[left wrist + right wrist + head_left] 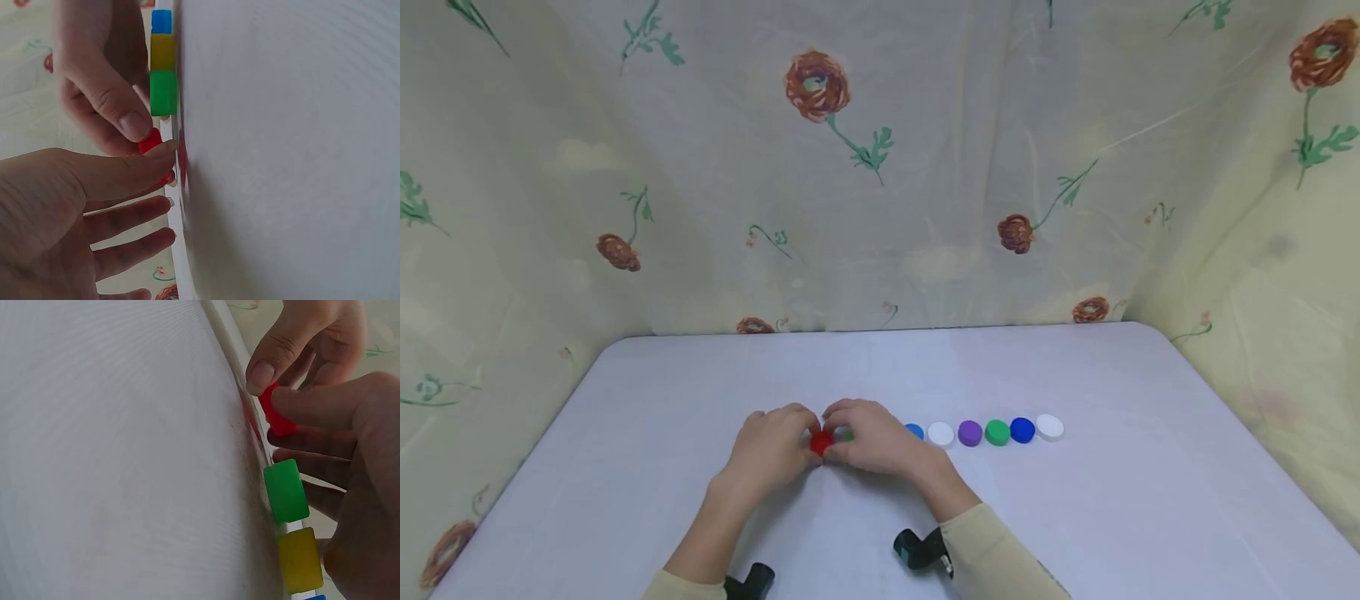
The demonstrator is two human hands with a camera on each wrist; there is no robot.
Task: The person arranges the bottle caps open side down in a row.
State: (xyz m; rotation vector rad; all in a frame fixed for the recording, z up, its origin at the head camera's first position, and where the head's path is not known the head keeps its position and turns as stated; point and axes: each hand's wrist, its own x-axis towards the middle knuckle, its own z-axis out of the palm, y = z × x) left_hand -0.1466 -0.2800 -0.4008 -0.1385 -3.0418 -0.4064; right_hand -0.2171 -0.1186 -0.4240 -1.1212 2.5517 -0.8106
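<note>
A red round cap (822, 442), like a bottle cap, is between my two hands. My left hand (767, 450) pinches it from the left with thumb and fingers. From the other side my right hand (872, 437) pinches the same cap. In the right wrist view the red cap (277, 412) is tilted and partly covered by the fingers. Close beside it, a green cap (286, 490) and a yellow cap (300, 559) stand in line on the table. The right hand hides the yellow one in the head view.
Rightward the row continues with a light blue cap (913, 430), a white cap (940, 434), a purple cap (970, 433), a second green cap (997, 432), a dark blue cap (1022, 430) and another white cap (1049, 427). Flowered cloth (925, 167) hangs behind the white table (1120, 500).
</note>
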